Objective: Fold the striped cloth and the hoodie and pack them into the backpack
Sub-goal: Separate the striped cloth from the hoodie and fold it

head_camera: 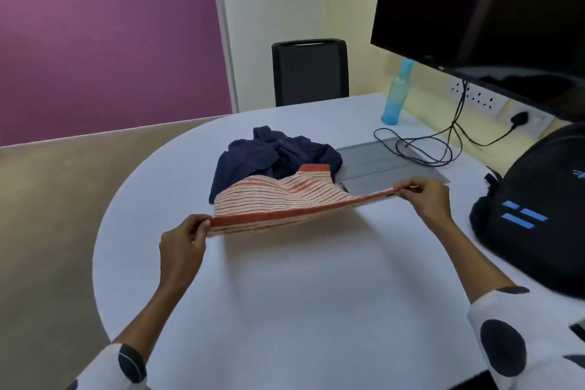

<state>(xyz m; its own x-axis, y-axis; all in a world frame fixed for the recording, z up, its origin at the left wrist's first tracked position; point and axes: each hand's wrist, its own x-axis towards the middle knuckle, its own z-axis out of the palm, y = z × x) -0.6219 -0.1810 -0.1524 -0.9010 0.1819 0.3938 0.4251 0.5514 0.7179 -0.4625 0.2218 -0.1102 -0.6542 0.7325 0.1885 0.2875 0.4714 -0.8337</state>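
Both corners pinched, left hand (182, 242) and right hand (425, 199), striped cloth (285, 199) stretched taut (hoodie (269, 155) waiting): worth lowering flat, edges matched.

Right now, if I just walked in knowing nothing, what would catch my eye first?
Most likely the striped cloth, stretched taut above the middle of the white table, its near edge pinched at either end by the left hand and the right hand. Behind it lies a crumpled navy hoodie, and a black backpack stands at the table's right edge.
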